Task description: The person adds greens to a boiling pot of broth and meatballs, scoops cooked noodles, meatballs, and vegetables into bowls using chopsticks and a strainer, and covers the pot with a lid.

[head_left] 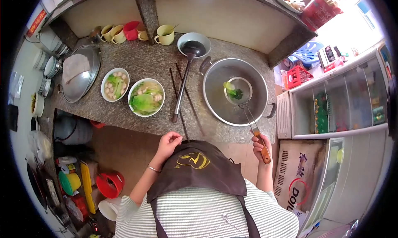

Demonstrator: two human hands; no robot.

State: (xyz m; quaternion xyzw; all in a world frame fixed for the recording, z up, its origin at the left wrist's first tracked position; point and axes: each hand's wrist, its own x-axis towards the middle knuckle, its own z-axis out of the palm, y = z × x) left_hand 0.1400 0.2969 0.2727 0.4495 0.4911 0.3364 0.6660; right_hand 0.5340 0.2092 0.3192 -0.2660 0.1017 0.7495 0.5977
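My right hand (262, 146) is wrapped round the wooden handle of a wire strainer (245, 109). The strainer's round basket lies inside a large metal pot (206, 98) of liquid, with some green leaves (235, 93) in it. Near the counter's front edge, my left hand (168, 143) has its fingers curled in, and nothing shows in them. Beyond it, a pair of long dark chopsticks (180, 101) and a long-handled ladle (182, 86) lie on the counter. The ladle's head rests in a grey bowl (207, 41). Left of them stand two white bowls of soup with meatballs and greens (146, 98) (115, 85).
Yellow cups (165, 36) and a red cup (131, 30) line the back wall of the stone counter (124, 55). A large metal lid (89, 74) with a cloth lies at the left. On the right stands a glass-fronted fridge (338, 101). A red bucket (110, 185) sits below.
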